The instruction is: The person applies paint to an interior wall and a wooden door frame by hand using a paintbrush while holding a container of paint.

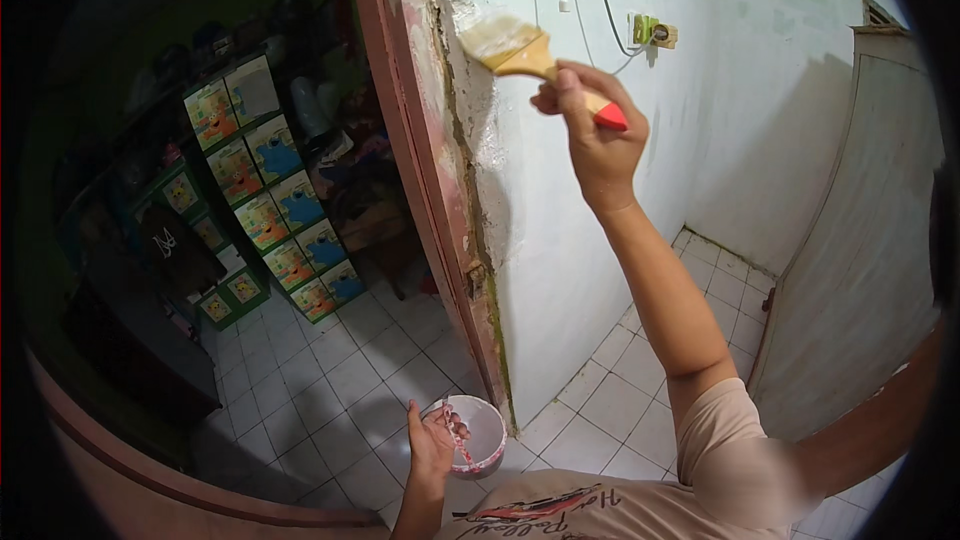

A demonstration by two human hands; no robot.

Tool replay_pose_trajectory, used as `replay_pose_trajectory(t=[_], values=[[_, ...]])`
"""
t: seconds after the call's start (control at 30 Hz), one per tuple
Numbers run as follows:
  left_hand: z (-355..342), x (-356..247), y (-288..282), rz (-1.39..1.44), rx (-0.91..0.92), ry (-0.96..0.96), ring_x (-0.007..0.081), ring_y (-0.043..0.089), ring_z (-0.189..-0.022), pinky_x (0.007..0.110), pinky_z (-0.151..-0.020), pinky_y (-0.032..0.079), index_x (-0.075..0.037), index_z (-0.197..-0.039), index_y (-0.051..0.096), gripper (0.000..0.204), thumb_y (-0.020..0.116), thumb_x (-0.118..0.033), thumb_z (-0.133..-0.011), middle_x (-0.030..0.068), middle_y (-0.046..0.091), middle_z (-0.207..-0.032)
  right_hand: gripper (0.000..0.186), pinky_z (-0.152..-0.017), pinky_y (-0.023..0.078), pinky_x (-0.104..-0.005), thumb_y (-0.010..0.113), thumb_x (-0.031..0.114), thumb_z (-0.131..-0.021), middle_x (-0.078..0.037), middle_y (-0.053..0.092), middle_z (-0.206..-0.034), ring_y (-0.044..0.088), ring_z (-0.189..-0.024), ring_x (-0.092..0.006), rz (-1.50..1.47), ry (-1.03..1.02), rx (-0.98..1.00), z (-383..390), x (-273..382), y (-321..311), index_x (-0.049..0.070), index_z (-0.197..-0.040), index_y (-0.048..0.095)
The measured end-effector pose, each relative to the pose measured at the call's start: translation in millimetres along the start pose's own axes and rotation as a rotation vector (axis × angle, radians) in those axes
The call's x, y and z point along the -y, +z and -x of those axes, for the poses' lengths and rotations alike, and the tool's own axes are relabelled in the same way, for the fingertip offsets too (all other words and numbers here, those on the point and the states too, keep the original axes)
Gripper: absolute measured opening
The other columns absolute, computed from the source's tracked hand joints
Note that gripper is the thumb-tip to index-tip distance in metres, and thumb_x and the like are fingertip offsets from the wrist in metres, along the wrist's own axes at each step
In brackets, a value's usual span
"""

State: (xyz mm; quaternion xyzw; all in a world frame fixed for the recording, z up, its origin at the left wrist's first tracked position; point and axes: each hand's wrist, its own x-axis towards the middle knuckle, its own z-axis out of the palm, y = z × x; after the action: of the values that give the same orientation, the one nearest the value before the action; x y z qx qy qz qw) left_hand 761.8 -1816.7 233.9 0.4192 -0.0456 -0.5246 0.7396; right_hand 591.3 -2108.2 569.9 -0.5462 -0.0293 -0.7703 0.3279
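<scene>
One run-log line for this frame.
right hand: gripping paintbrush | left hand: holding white bucket | bristles: at white wall edge near reddish door frame, contact unclear

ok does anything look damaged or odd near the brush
Yes: the wall edge beside the pink door frame looks damaged, rough and chipped with a dark crack down it, unlike the smoother pale wall.

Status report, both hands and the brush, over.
Right hand gripping paintbrush, bristles by rough edge of white wall. Left hand holding bucket. Nothing visibly blocking the bristles.
</scene>
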Motion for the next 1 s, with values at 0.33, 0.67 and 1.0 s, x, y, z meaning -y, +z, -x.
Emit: replay_pose_trajectory(t=[0.33, 0.67, 1.0], values=[[-0.3, -0.4, -9.0, 0.026, -0.014, -0.008, 0.0306, 0.056, -0.065, 0.044, -0.065, 0.047, -0.001, -0.090, 0.055, 0.071, 0.028, -0.066, -0.095, 0.0116, 0.057, -0.074, 0.018, -0.068, 0.057, -0.0253, 0.064, 0.006, -0.093, -0.011, 0.069, -0.087, 0.069, -0.076, -0.0146, 0.228, -0.068, 0.087, 26.2, -2.0, -27.9, -0.007, -0.105, 0.064], [-3.9, 4.0, -5.9, 0.035, -0.049, -0.021, 0.0291, 0.055, -0.062, 0.044, -0.065, 0.046, -0.001, -0.089, 0.059, 0.072, 0.032, -0.067, -0.093, 0.0113, 0.059, -0.073, 0.018, -0.071, 0.059, -0.0280, 0.060, 0.007, -0.095, -0.012, 0.069, -0.087, 0.070, -0.077, -0.0156, 0.179, 0.138, 0.092, 74.0, -25.3, -43.2, -0.007, -0.105, 0.063], [-2.4, 8.4, -11.0, 0.057, -0.031, -0.006, 0.0297, 0.055, -0.065, 0.044, -0.065, 0.046, -0.001, -0.089, 0.058, 0.070, 0.029, -0.065, -0.095, 0.0107, 0.057, -0.073, 0.019, -0.059, 0.057, -0.0259, 0.063, 0.014, -0.093, -0.009, 0.068, -0.070, 0.068, -0.062, -0.0133, 0.347, 0.503, 0.159, 134.4, -7.4, -83.5, -0.005, -0.091, 0.066]])
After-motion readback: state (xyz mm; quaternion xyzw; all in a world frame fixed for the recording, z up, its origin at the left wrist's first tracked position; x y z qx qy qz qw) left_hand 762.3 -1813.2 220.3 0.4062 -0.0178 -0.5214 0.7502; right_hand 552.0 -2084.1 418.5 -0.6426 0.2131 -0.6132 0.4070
